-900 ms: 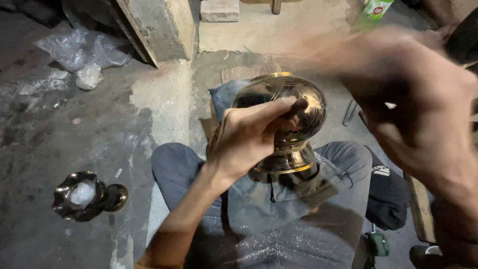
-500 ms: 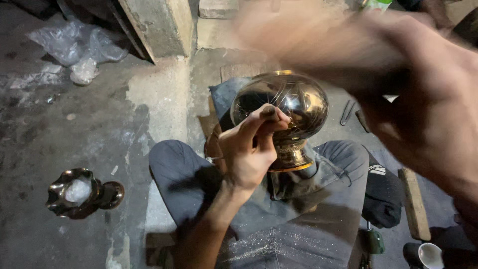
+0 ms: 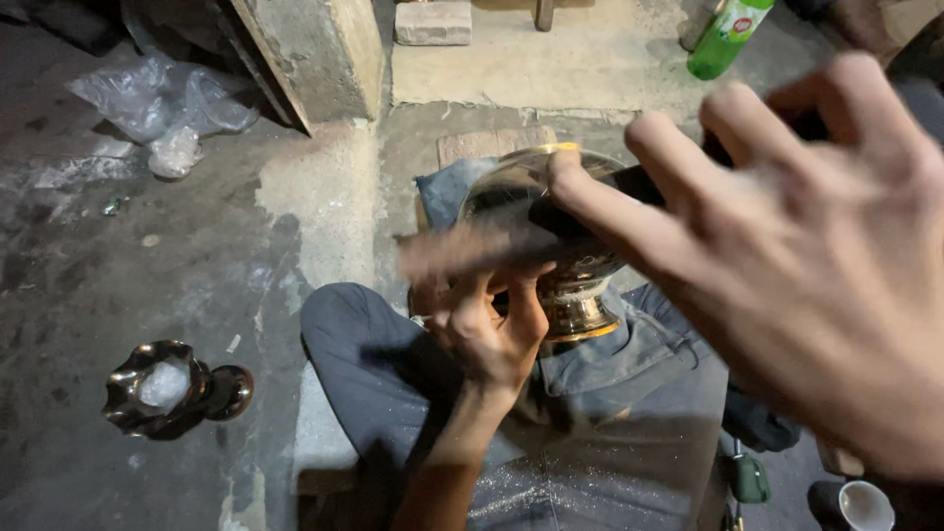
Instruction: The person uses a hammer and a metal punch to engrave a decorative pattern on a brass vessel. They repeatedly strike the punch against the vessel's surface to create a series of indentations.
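Hands at the brass bowl [image 3: 551, 236], frame centre over the lap: left hand [image 3: 487, 324], lately clasped on its dome, now cups it from below, while right hand [image 3: 787, 246] sweeps across open-fingered, a dark object beneath, grip unclear.

A green bottle [image 3: 726, 37], crumpled plastic bag [image 3: 162, 103] and white cup [image 3: 863, 504] lie around.

Single head-worn view, looking steeply down, close over lap and floor
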Tool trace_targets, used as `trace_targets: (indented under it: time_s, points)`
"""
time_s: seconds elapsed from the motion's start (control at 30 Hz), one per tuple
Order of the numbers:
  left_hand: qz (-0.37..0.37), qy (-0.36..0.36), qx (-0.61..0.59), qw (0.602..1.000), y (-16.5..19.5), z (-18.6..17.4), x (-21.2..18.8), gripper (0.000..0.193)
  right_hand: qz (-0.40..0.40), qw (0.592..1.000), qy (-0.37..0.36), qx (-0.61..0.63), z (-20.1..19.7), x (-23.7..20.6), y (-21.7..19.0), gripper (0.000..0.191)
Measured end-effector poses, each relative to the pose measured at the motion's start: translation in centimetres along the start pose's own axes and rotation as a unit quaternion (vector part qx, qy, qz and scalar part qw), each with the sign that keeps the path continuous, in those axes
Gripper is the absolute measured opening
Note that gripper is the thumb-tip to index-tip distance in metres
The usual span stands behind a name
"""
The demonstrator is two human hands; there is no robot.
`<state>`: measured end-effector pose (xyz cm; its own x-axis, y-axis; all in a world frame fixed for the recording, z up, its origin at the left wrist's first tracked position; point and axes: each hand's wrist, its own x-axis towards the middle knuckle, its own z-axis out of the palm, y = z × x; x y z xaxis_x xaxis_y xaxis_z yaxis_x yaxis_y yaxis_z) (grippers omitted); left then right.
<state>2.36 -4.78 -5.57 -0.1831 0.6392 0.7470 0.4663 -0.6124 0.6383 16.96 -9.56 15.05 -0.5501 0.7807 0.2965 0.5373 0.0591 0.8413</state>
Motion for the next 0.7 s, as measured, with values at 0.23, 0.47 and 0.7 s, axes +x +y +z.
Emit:
trace_targets:
  time_s: [0.23, 0.47, 0.7]
  points:
    - [0.117, -0.154, -0.135, 0.972, -1.8, -0.1, 3.3, 0.028, 0.148, 0.919, 0.016, 0.365, 1.6, -1.5, 0.1, 0.048]
    - [0.134, -0.246, -0.183, 0.942, 0.3, -0.8, 6.7, 0.029, 0.286, 0.757, 0.088, 0.581, 5.8, -4.6, -2.2, 0.023]
    - [0.160, -0.264, -0.154, 0.939, 0.6, -1.4, 6.9, 0.030, 0.231, 0.794, 0.034, 0.561, 6.5, -6.3, -1.5, 0.033]
